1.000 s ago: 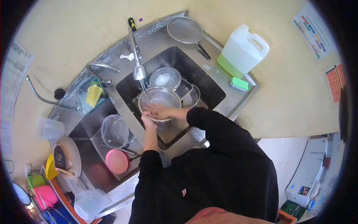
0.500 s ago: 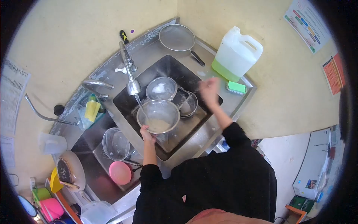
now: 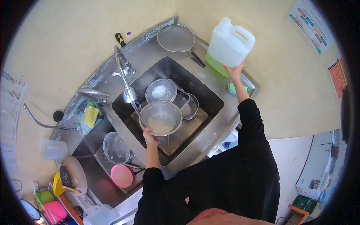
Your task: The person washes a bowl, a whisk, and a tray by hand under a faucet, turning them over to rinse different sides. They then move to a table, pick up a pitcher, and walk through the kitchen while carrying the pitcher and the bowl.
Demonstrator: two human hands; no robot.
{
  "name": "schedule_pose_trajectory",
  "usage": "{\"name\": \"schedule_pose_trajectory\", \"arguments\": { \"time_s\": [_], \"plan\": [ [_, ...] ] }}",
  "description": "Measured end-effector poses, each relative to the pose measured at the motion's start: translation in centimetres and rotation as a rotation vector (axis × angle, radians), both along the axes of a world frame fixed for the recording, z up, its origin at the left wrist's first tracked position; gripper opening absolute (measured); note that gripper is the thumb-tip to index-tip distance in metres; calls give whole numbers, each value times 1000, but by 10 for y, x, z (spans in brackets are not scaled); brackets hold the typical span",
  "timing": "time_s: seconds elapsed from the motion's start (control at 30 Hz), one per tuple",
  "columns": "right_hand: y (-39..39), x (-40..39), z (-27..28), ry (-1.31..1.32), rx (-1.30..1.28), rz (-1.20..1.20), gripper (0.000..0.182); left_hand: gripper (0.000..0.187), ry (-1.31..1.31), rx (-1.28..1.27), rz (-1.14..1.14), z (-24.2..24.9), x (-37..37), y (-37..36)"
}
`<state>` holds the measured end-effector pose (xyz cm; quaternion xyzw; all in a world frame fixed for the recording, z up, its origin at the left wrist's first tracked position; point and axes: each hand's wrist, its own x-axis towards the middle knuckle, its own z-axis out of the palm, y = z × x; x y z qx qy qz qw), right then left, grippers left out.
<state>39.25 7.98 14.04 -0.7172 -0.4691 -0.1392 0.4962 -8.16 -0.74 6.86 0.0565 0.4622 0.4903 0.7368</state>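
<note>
Gripping the rim of the strainer bowl (image 3: 161, 117) under the running faucet (image 3: 129, 95), your left hand (image 3: 150, 138) is curled closed, while your right hand (image 3: 235, 72), fingers partly bent, is against the lower side of the jug (image 3: 229, 47). Beyond the strainer bowl sit a smaller bowl (image 3: 161, 91) and a pan (image 3: 189, 106); the jug leans, cap end up, its long axis slanting, the green brush (image 3: 237, 89) just beside your right wrist

Dull metal sink (image 3: 195, 127), translucent plastic jug (image 3: 227, 47), shiny metal faucet head (image 3: 129, 95), matt black cloth sleeve (image 3: 252, 116)
</note>
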Motion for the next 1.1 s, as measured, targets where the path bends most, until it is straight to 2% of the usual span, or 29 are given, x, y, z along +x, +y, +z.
{"name": "schedule_pose_trajectory", "arguments": {
  "time_s": [0.07,0.17,0.23,0.3,0.37,0.47,0.57,0.67,0.73,0.77,0.8,0.83,0.87,0.97,1.07,1.1],
  "plan": [
    [11,-3,3,55,-25,40,101,35,13,-7,-13,-4,-2,-1],
    [23,21,-25,61,-143,36,107,35,34,-25,-74,-24,-13,1],
    [-22,29,-1,193,-772,339,113,37,37,-56,-47,-23,-14,-1],
    [-75,20,23,-250,-1411,269,100,35,17,-94,20,-12,-10,-4],
    [-118,40,-18,-235,-1144,114,79,35,15,-91,30,-9,-11,-1],
    [-132,38,-36,-249,-983,-134,60,38,31,-69,-30,-16,-18,-3],
    [-86,-3,-34,40,-963,-511,58,43,23,-73,-11,-28,-18,-1],
    [-15,-77,-67,56,-817,-385,51,46,27,-70,5,-20,-14,-1],
    [25,-140,-62,-33,-777,-148,45,48,52,-105,-21,-11,-14,-3],
    [33,-172,-34,-22,-790,-63,43,49,57,-85,-57,-14,-17,-3],
    [51,-184,-47,-141,-779,2,45,49,56,-64,-92,-21,-22,-3],
    [53,-198,-34,-176,-777,107,47,50,57,-43,-129,-24,-27,-2],
    [57,-207,-43,-278,-694,97,48,51,65,-44,-108,-24,-30,0],
    [30,-217,-34,-277,-730,136,50,53,97,-76,-62,-22,-34,-4],
    [-19,-194,-22,-227,-804,86,49,53,108,-100,-48,-16,-36,-7],
    [-33,-177,-16,-120,-889,-3,49,53,92,-102,-49,-13,-37,-9]
  ]
}}
